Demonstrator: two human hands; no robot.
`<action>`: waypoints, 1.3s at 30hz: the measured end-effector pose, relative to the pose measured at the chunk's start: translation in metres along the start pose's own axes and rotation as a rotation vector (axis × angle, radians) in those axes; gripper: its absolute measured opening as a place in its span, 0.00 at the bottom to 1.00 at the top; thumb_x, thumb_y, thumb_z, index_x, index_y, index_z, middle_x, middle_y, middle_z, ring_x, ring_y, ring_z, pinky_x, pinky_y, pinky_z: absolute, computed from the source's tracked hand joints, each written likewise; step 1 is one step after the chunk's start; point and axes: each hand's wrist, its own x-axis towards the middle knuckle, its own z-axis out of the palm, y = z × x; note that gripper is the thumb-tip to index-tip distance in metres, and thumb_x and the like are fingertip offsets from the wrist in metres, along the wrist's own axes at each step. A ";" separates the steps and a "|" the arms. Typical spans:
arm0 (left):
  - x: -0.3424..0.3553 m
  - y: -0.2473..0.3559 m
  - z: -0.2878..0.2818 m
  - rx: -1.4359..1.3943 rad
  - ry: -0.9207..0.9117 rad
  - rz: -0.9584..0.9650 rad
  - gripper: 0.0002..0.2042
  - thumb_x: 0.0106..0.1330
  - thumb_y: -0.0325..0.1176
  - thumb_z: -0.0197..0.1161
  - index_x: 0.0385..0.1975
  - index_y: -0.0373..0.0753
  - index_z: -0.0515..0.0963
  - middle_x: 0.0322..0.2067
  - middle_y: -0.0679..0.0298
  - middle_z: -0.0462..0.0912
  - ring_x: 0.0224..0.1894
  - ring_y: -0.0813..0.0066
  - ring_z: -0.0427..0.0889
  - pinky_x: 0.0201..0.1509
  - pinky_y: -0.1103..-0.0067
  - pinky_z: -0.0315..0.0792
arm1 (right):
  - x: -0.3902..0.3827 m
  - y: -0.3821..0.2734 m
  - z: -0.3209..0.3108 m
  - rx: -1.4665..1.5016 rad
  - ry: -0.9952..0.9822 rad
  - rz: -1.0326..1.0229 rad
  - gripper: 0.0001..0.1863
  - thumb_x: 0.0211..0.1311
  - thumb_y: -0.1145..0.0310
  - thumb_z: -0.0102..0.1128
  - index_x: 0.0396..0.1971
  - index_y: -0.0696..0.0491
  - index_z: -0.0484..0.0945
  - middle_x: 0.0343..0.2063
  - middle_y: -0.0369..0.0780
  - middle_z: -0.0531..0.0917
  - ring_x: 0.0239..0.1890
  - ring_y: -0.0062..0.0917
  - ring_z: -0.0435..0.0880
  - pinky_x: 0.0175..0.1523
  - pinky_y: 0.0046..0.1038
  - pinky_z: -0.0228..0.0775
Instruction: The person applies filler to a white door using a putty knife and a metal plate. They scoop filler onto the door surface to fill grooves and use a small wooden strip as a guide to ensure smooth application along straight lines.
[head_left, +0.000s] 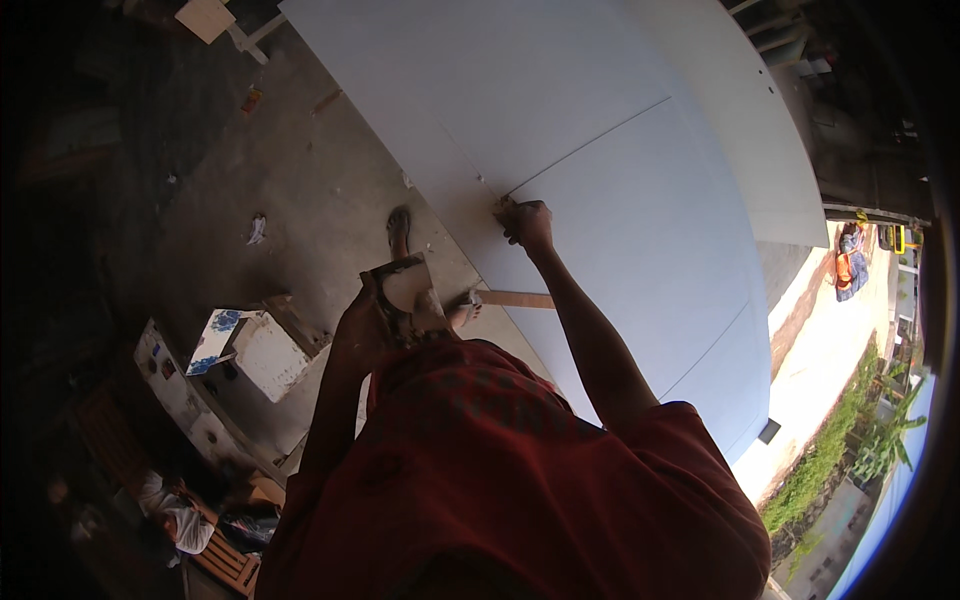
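My left hand [360, 320], fingers closed, holds a small flat board [408, 282] with a pale, smeared patch of paste on it, in front of my red shirt. My right hand [530, 222] is closed on a small scraper [503, 208], mostly hidden by the fingers, which touches a large pale grey-white panel [620, 60] beside the junction of two thin seams. My forearms come up from below, and my bare feet show on the floor past the panel's edge.
A paint-spattered box [270, 350] stands on the concrete floor [200, 180] at left. A seated person [175, 515] is at lower left near a wooden bench [230, 565]. A wooden strip [515, 298] juts by the panel. Sunlit ground [800, 380] and plants lie right.
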 end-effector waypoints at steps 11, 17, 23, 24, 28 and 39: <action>0.006 0.016 -0.032 0.046 0.098 0.087 0.28 0.80 0.55 0.40 0.66 0.38 0.65 0.59 0.60 0.76 0.62 0.68 0.74 0.67 0.69 0.69 | -0.002 -0.016 0.005 0.108 0.039 -0.010 0.22 0.68 0.59 0.60 0.18 0.61 0.80 0.13 0.41 0.80 0.10 0.22 0.78 0.13 0.25 0.68; 0.008 0.021 -0.039 0.030 0.083 0.071 0.28 0.80 0.54 0.40 0.66 0.38 0.66 0.59 0.61 0.76 0.62 0.69 0.74 0.66 0.69 0.69 | 0.033 -0.026 0.009 0.090 0.098 0.068 0.21 0.68 0.63 0.59 0.18 0.61 0.80 0.11 0.43 0.80 0.10 0.24 0.80 0.13 0.25 0.70; 0.011 0.021 -0.051 -0.013 0.054 0.064 0.27 0.80 0.54 0.40 0.66 0.38 0.66 0.59 0.61 0.76 0.62 0.69 0.74 0.66 0.69 0.69 | 0.054 -0.106 0.016 -0.140 -0.068 -0.027 0.19 0.63 0.62 0.64 0.20 0.63 0.80 0.13 0.43 0.81 0.13 0.28 0.83 0.17 0.26 0.75; 0.011 0.021 -0.052 -0.019 0.048 0.066 0.27 0.80 0.54 0.40 0.66 0.38 0.66 0.59 0.61 0.76 0.62 0.69 0.74 0.66 0.69 0.69 | 0.066 -0.114 0.020 -0.148 -0.092 -0.030 0.19 0.62 0.62 0.64 0.20 0.63 0.79 0.14 0.43 0.81 0.13 0.28 0.82 0.16 0.26 0.75; 0.019 0.024 -0.046 -0.015 0.032 0.087 0.27 0.80 0.54 0.41 0.65 0.38 0.66 0.59 0.61 0.76 0.62 0.69 0.74 0.66 0.70 0.69 | 0.119 -0.121 0.021 0.120 -0.342 -0.095 0.17 0.60 0.62 0.65 0.28 0.64 0.80 0.17 0.45 0.82 0.14 0.27 0.82 0.15 0.25 0.72; 0.033 0.016 -0.024 -0.104 0.162 0.227 0.24 0.81 0.49 0.42 0.65 0.37 0.67 0.57 0.59 0.77 0.58 0.64 0.79 0.59 0.65 0.77 | -0.095 -0.174 0.019 -0.445 -0.276 -1.054 0.16 0.65 0.77 0.58 0.52 0.54 0.79 0.40 0.44 0.81 0.36 0.30 0.86 0.37 0.30 0.82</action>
